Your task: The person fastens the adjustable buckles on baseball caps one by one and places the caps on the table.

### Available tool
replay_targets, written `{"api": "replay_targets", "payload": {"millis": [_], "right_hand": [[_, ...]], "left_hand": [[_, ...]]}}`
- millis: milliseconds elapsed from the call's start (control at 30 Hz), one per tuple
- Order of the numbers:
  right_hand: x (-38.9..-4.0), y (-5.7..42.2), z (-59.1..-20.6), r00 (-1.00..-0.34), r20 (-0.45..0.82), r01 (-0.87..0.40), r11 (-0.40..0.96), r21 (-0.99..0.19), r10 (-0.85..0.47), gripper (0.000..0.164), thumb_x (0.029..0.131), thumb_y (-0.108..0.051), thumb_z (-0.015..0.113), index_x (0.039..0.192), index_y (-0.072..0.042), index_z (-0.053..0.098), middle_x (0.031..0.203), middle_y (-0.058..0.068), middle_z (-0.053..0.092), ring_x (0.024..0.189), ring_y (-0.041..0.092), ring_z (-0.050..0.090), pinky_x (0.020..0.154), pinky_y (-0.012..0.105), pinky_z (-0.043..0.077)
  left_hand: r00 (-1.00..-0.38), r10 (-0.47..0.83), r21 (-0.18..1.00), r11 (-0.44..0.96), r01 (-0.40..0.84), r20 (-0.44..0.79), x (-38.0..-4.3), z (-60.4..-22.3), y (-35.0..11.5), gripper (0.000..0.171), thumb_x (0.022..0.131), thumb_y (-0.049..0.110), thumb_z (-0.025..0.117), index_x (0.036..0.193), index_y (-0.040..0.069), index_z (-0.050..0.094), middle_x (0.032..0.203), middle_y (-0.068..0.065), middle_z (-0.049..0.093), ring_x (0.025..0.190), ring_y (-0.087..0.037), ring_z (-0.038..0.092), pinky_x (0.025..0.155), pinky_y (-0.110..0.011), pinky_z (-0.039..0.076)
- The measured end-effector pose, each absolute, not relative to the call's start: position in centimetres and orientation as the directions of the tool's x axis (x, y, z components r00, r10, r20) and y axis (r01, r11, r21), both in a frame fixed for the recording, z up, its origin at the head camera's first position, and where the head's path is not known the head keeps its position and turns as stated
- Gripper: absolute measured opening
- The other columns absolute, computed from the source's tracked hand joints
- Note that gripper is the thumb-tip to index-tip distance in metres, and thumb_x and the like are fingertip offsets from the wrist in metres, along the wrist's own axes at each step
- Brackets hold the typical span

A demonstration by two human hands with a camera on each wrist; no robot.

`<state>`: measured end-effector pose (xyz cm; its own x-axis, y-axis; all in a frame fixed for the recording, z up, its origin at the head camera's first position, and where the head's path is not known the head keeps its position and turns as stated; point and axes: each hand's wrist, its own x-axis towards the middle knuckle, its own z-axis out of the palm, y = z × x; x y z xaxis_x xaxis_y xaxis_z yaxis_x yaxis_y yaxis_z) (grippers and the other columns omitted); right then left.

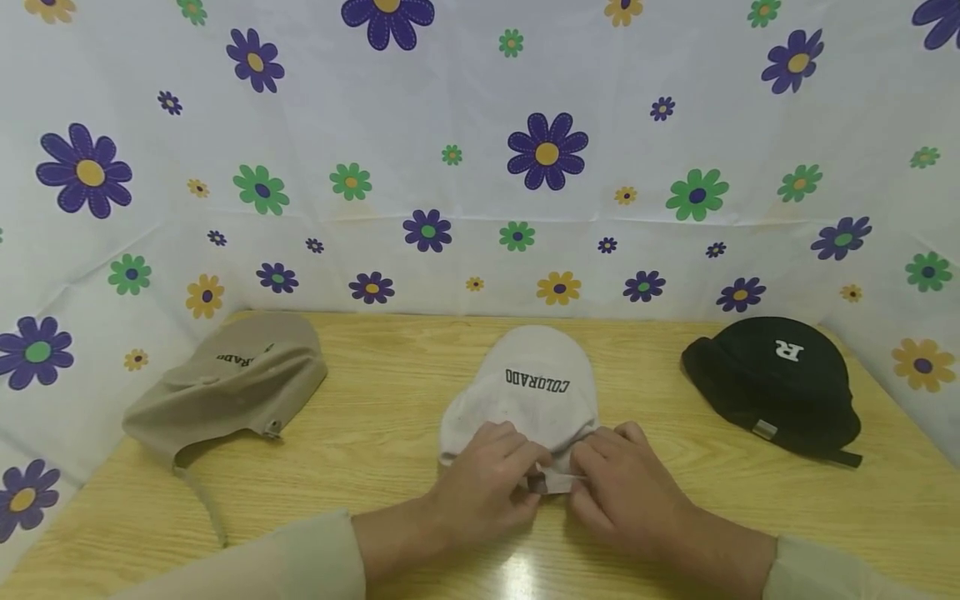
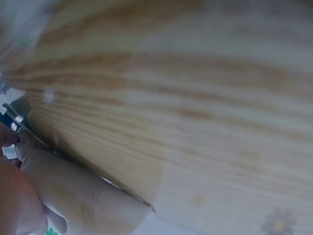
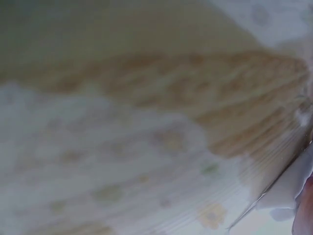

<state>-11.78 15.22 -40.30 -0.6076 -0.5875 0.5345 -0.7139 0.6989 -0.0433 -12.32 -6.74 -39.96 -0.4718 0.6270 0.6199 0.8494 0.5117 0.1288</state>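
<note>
A pale cream cap (image 1: 536,392) lettered COLORADO, upside down as I see it, rests on the wooden table in front of me in the head view. Its back edge, where the strap (image 1: 557,483) is, lies towards me. My left hand (image 1: 487,479) pinches this edge left of the strap. On the other side, my right hand (image 1: 630,492) pinches the edge and strap end between thumb and fingers. My fingers hide part of the fastening. The left wrist view has the cap's fabric (image 2: 83,191) low at left beside my hand; the right wrist view catches only a corner of it.
A tan cap (image 1: 232,383) with a dangling strap lies at the left of the table (image 1: 390,367). To the right sits a black cap (image 1: 780,383) with a white R. A white flower-print cloth (image 1: 465,108) hangs behind and along both sides.
</note>
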Motion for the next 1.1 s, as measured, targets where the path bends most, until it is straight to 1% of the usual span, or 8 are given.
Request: {"api": "replay_targets", "payload": {"millis": [133,200,300,400,533,767,867,1100], "right_hand": [[-11.8,15.1,-40.4,-0.606,0.506,-0.736,0.673,-0.064,-0.614,0.007,0.087,-0.029,0.063,0.088,-0.024,0.057,0.081,-0.016,0.050,0.079,0.002,0.047,0.078,0.027,0.032],[-11.8,15.1,-40.4,-0.599,0.490,-0.752,0.655,-0.073,-0.633,0.009,0.090,-0.033,0.064,0.093,-0.025,0.060,0.082,-0.017,0.050,0.080,0.001,0.046,0.079,0.026,0.031],[-11.8,15.0,-40.5,-0.582,0.486,-0.772,0.631,-0.080,-0.652,0.010,0.093,-0.033,0.063,0.099,-0.025,0.062,0.083,-0.018,0.050,0.081,0.001,0.045,0.080,0.026,0.031],[-11.7,14.9,-40.5,-0.579,0.491,-0.775,0.627,-0.082,-0.651,0.008,0.094,-0.031,0.062,0.099,-0.025,0.062,0.083,-0.019,0.050,0.081,0.001,0.046,0.081,0.027,0.032],[-11.6,14.9,-40.5,-0.598,0.473,-0.764,0.639,-0.092,-0.647,0.007,0.094,-0.031,0.062,0.098,-0.025,0.061,0.084,-0.019,0.051,0.082,0.001,0.046,0.081,0.027,0.032],[-11.6,14.8,-40.4,-0.602,0.460,-0.763,0.640,-0.090,-0.653,0.007,0.095,-0.031,0.062,0.097,-0.025,0.059,0.085,-0.018,0.050,0.085,0.002,0.047,0.081,0.027,0.030],[-11.6,14.9,-40.5,-0.597,0.453,-0.768,0.635,-0.086,-0.662,0.007,0.095,-0.031,0.062,0.098,-0.025,0.059,0.087,-0.017,0.050,0.088,0.002,0.048,0.082,0.028,0.031],[-11.6,14.9,-40.5,-0.606,0.429,-0.766,0.637,-0.089,-0.669,0.006,0.097,-0.030,0.059,0.099,-0.026,0.056,0.091,-0.017,0.050,0.092,0.002,0.048,0.084,0.029,0.030]], "left_hand": [[-0.450,0.640,0.146,0.470,0.870,0.623,-12.3,-39.9,-6.5,0.036,0.067,0.008,0.079,0.101,0.014,0.066,0.083,0.009,0.065,0.077,-0.004,0.051,0.076,-0.019,0.040],[-0.443,0.644,0.144,0.463,0.875,0.623,-12.2,-39.8,-6.3,0.037,0.067,0.008,0.079,0.102,0.014,0.066,0.084,0.009,0.064,0.077,-0.004,0.051,0.076,-0.019,0.039],[-0.447,0.650,0.143,0.465,0.874,0.615,-12.0,-39.6,-6.0,0.038,0.067,0.007,0.078,0.102,0.015,0.066,0.084,0.009,0.063,0.077,-0.004,0.049,0.075,-0.019,0.038],[-0.459,0.651,0.148,0.474,0.868,0.605,-11.9,-39.5,-5.8,0.040,0.065,0.005,0.077,0.102,0.015,0.067,0.084,0.009,0.063,0.077,-0.004,0.049,0.074,-0.020,0.037],[-0.462,0.646,0.138,0.487,0.862,0.608,-11.8,-39.6,-5.6,0.041,0.063,0.005,0.077,0.102,0.015,0.067,0.083,0.010,0.062,0.076,-0.005,0.049,0.073,-0.021,0.038],[-0.415,0.644,0.083,0.480,0.873,0.643,-12.0,-39.6,-5.4,0.041,0.061,0.006,0.078,0.099,0.017,0.067,0.084,0.010,0.063,0.075,-0.006,0.051,0.072,-0.022,0.039],[-0.402,0.651,0.055,0.485,0.873,0.644,-12.0,-39.6,-5.4,0.039,0.062,0.008,0.078,0.098,0.018,0.066,0.082,0.010,0.063,0.075,-0.006,0.051,0.072,-0.022,0.040],[-0.411,0.667,0.043,0.495,0.868,0.621,-12.0,-39.6,-5.4,0.036,0.067,0.012,0.080,0.100,0.018,0.067,0.085,0.010,0.065,0.076,-0.005,0.053,0.071,-0.022,0.039]]}}
